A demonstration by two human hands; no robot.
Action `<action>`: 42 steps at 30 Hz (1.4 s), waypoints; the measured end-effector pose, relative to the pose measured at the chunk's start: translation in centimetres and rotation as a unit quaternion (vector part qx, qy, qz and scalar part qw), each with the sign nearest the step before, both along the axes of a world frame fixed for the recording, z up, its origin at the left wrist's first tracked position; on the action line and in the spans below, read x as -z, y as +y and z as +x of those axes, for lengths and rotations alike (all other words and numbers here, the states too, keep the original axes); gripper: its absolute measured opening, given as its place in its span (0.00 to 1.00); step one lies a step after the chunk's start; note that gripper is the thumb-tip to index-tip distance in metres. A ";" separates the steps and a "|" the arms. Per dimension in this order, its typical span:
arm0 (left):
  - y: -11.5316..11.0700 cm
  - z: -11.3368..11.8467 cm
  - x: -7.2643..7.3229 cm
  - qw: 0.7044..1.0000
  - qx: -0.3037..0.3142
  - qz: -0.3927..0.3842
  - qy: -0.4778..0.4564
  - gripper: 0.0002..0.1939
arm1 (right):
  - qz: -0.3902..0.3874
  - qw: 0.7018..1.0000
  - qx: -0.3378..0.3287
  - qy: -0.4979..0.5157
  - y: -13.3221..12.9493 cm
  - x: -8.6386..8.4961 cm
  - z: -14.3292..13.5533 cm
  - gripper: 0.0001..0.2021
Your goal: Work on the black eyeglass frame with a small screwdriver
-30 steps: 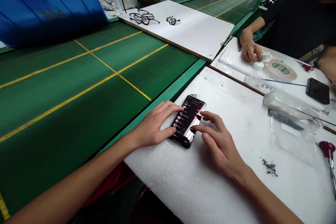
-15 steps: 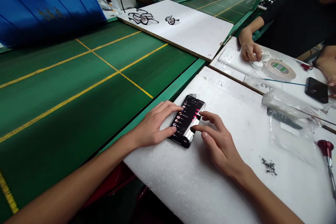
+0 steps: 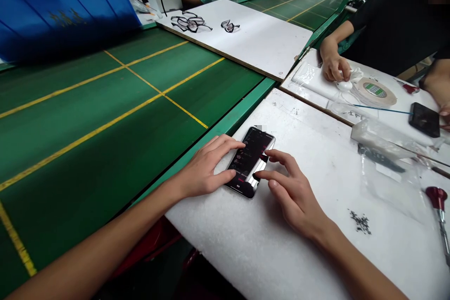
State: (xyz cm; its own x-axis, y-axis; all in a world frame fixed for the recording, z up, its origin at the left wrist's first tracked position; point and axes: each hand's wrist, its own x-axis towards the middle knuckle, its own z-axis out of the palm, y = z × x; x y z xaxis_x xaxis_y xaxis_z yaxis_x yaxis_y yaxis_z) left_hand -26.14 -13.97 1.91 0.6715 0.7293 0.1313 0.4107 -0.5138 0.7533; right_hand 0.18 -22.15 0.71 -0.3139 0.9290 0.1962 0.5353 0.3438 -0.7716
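A smartphone [image 3: 248,157] with a lit, mostly dark screen lies on the white tabletop, tilted slightly in view. My left hand [image 3: 207,168] rests along its left edge, thumb and fingers stretched apart, their tips touching the phone. On the other side is my right hand [image 3: 293,192], fingers spread and gripping nothing. Its index fingertip is at or just over the lower right of the screen, and another finger is by the right edge. Whether that index finger touches the glass I cannot tell.
Beside my table runs a green conveyor belt [image 3: 116,96] with a blue bin [image 3: 66,9]. Eyeglass frames [image 3: 191,23] lie on a white board [image 3: 260,40]. Small black pieces [image 3: 359,222], plastic bags [image 3: 390,187] and a red-handled screwdriver [image 3: 437,197] lie to the right. Co-workers sit nearby.
The phone screen has dimmed, with a panel showing red text along its bottom. The belt's yellow lines have shifted slightly right. My hands have hardly moved.
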 end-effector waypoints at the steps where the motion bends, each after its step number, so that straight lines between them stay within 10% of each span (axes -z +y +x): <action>1: 0.0 0.0 0.0 1.000 0.003 -0.005 -0.006 0.28 | 0.001 1.000 -0.006 -0.005 0.0 0.0 0.0 0.16; 42: 0.1 -0.2 0.1 1.000 0.007 -0.017 -0.013 0.28 | 0.010 0.999 -0.046 -0.018 -0.1 -0.5 0.2 0.17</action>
State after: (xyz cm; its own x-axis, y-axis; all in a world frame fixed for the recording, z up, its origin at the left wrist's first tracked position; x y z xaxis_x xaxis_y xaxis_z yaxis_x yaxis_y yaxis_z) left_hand -26.36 -13.87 1.77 0.6790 0.7236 0.1243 0.3827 -0.4933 0.7812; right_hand 0.33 -22.26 1.18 -0.4045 0.8921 0.2013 0.5279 0.4075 -0.7452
